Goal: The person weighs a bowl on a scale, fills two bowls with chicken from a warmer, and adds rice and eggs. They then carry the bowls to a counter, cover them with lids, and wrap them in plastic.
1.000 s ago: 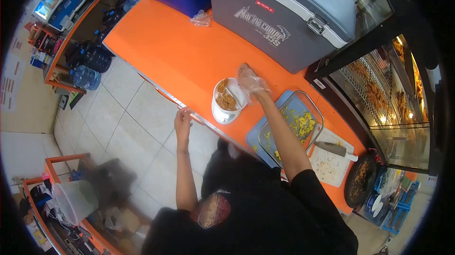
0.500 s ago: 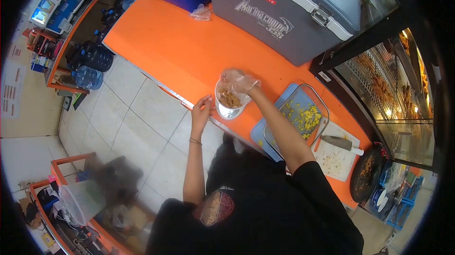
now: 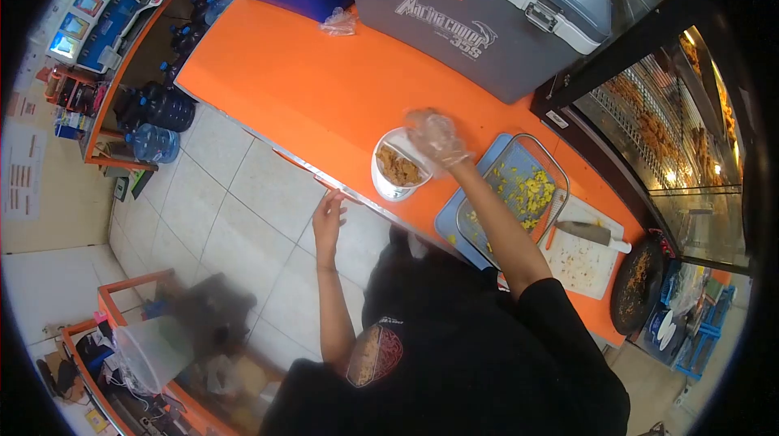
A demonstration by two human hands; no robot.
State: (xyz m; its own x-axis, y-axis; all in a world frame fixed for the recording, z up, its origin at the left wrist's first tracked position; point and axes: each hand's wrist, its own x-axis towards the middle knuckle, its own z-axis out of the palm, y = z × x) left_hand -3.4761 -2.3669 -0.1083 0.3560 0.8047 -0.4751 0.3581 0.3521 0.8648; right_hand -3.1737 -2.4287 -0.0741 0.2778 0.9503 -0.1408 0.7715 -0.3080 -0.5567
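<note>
A white bowl [image 3: 384,144] of brown, crumbly food [image 3: 398,167] rests on a small white scale [image 3: 388,189] near the counter's front edge. My right hand [image 3: 441,141], in a clear plastic glove, is at the bowl's upper right rim. Its fingers look apart and nothing shows in them, though the crumpled glove blurs their outline. My left hand [image 3: 328,215] is bare and hangs just off the counter edge, left of the scale, fingers loosely bent, apart and holding nothing.
On the orange counter [image 3: 276,71], right of the bowl, a mesh basket [image 3: 519,193] with yellow pieces sits on a blue tray [image 3: 449,227]. Beyond lie a knife [image 3: 584,231], a cutting board [image 3: 580,270] and a dark pan [image 3: 637,283]. A grey cooler [image 3: 487,14] stands behind, beside a glass food cabinet [image 3: 649,136].
My gloved right hand has come up out of the bowl to its right rim, uncovering more of the food. The left hand has dropped slightly lower, away from the bowl.
</note>
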